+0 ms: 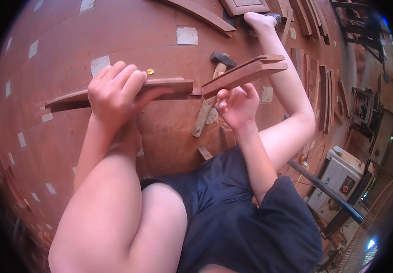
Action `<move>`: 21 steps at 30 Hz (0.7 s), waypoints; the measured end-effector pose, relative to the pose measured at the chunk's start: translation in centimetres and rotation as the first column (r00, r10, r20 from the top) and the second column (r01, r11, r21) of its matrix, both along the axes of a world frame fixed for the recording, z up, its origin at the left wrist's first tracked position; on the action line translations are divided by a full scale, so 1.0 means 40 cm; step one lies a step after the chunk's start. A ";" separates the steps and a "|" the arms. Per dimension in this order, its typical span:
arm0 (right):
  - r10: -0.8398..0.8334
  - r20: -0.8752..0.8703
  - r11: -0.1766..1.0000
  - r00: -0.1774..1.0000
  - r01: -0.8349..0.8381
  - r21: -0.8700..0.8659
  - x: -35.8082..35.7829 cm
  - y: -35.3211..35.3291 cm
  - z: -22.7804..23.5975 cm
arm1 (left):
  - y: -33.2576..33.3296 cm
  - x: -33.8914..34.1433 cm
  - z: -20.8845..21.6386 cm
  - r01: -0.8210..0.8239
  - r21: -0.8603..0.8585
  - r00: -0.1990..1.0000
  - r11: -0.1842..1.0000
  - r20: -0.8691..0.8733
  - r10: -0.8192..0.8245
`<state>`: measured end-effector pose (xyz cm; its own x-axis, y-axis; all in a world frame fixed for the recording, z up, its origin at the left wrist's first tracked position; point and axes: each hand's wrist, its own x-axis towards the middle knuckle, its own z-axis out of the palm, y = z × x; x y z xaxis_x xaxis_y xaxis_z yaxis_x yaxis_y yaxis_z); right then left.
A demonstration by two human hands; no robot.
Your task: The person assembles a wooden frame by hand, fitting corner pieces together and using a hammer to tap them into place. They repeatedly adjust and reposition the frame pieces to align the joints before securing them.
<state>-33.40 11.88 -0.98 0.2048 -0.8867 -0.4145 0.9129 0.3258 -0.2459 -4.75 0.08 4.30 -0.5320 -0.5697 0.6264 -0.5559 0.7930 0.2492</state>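
My left hand is wrapped round a long reddish-brown wooden board, which lies sideways and low over the floor. In my right hand is a shorter wooden piece, tilted up to the right, with a slot between two prongs at its far end. Its near end comes close to the board's right end; whether the two touch I cannot tell. Under and behind the short piece a hammer with a dark head and worn wooden handle lies on the floor, partly hidden by it.
A wooden strip and a framed wooden panel lie at the far side. Several boards line the right. Beyond them stand a pale boxy machine, a dark pole and a fan guard. My bent legs flank the work.
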 end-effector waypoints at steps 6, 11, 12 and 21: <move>-0.199 0.135 0.973 0.971 0.179 0.149 -0.037 -0.005 -0.021 | -0.011 -0.001 -0.007 -0.035 -0.004 0.999 0.999 -0.033 0.035; -0.128 0.120 0.990 0.985 0.120 0.068 -0.048 -0.011 -0.040 | -0.011 0.008 -0.011 -0.028 0.009 0.999 1.000 -0.017 0.028; -0.031 0.173 0.999 0.984 0.032 -0.007 -0.050 -0.014 -0.038 | -0.012 0.006 -0.013 -0.017 0.005 0.999 1.000 -0.029 0.017; -0.001 -0.092 1.000 0.996 0.003 0.023 0.010 -0.012 0.010 | -0.009 -0.007 -0.017 -0.008 -0.026 1.000 1.000 -0.009 0.008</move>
